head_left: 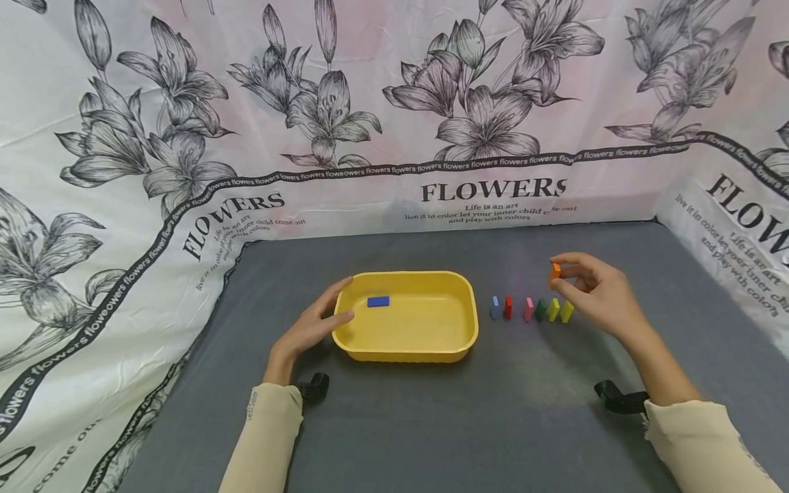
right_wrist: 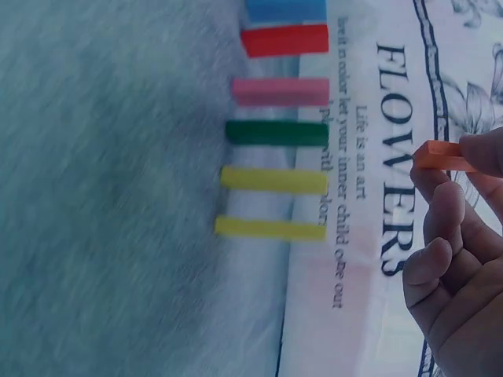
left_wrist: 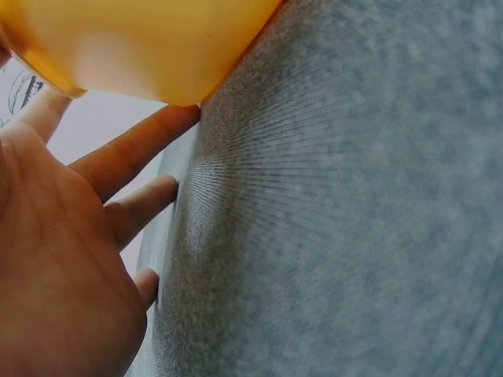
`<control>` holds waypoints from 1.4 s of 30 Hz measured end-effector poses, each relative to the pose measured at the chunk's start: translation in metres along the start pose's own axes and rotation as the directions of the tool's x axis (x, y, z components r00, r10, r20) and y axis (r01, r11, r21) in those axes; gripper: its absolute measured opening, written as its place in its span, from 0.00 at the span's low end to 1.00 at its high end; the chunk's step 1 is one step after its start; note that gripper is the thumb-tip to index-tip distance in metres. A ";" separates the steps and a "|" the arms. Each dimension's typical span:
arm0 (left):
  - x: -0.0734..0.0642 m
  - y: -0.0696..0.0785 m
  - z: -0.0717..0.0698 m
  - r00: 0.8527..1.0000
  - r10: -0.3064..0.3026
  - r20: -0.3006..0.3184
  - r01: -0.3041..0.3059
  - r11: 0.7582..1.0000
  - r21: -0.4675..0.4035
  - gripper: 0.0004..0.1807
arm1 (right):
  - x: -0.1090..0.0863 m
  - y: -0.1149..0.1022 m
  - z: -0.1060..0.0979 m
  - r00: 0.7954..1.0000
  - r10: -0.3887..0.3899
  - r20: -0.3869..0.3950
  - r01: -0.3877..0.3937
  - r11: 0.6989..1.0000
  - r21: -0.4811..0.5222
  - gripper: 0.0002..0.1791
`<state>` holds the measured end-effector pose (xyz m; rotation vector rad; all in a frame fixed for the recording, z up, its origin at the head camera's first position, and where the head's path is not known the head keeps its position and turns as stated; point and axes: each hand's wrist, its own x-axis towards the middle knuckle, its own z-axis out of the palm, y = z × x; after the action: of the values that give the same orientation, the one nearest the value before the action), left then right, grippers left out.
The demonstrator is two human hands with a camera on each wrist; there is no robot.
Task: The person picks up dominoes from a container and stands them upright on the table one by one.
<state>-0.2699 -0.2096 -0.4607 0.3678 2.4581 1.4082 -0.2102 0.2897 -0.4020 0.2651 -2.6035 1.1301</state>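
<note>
At the left end of a yellow plastic tub (head_left: 407,349), my left hand (head_left: 308,329) holds the rim, with the thumb over the edge. In the left wrist view, the other fingers (left_wrist: 141,153) reach along the outside of the tub (left_wrist: 149,55), fairly straight. A dark blue domino block (head_left: 378,301) lies flat inside it. My right hand (head_left: 594,291) pinches an orange domino block (head_left: 555,272) between thumb and fingertips, raised above the table near the right end of a row of upright blocks. The same orange block (right_wrist: 442,155) shows in the right wrist view.
Right of the tub stand several thin blocks in a row: light blue (head_left: 495,307), red (head_left: 508,307), pink (head_left: 528,309), green (head_left: 541,309), then two yellow ones (head_left: 553,309). A flower-printed cloth (head_left: 370,198) borders the grey tabletop (head_left: 431,424) at back and sides.
</note>
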 end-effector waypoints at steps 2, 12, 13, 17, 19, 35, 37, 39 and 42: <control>0.000 -0.001 0.000 1.000 -0.001 -0.001 0.001 1.000 0.002 0.38 | -0.003 0.005 -0.003 1.000 0.013 -0.006 -0.013 1.000 0.000 0.20; 0.001 -0.001 0.002 1.000 -0.021 0.001 0.021 1.000 0.007 0.38 | -0.017 0.028 -0.014 0.998 0.067 -0.019 -0.066 0.997 0.034 0.21; 0.000 -0.001 0.002 1.000 -0.021 0.001 0.021 1.000 0.006 0.38 | -0.019 0.029 -0.016 0.997 0.076 -0.018 -0.075 0.997 0.034 0.21; 0.000 -0.001 0.001 1.000 -0.020 0.002 0.020 1.000 0.001 0.38 | -0.023 0.036 -0.020 0.995 0.098 -0.013 -0.097 0.993 0.064 0.20; -0.001 0.000 0.001 1.000 -0.018 0.002 0.018 1.000 0.000 0.38 | -0.024 0.039 -0.022 0.994 0.107 -0.013 -0.106 0.991 0.080 0.19; -0.001 0.004 -0.001 1.000 0.003 0.009 -0.003 1.000 -0.007 0.38 | -0.026 0.062 -0.022 0.940 0.224 0.257 -0.230 0.973 -0.007 0.22; -0.001 0.004 -0.001 1.000 0.005 0.009 -0.005 1.000 -0.005 0.38 | -0.026 0.063 -0.021 0.937 0.224 0.269 -0.230 0.973 -0.009 0.22; -0.001 0.004 -0.001 1.000 0.003 0.009 -0.003 1.000 -0.005 0.38 | -0.026 0.065 -0.021 0.936 0.224 0.271 -0.230 0.973 -0.008 0.22; 0.000 0.003 0.000 1.000 -0.006 0.009 0.006 1.000 -0.005 0.38 | -0.026 0.067 -0.020 0.938 0.219 0.268 -0.226 0.974 -0.006 0.21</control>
<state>-0.2694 -0.2083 -0.4581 0.3649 2.4464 1.4064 -0.2007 0.3505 -0.4435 0.1374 -2.9189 1.2806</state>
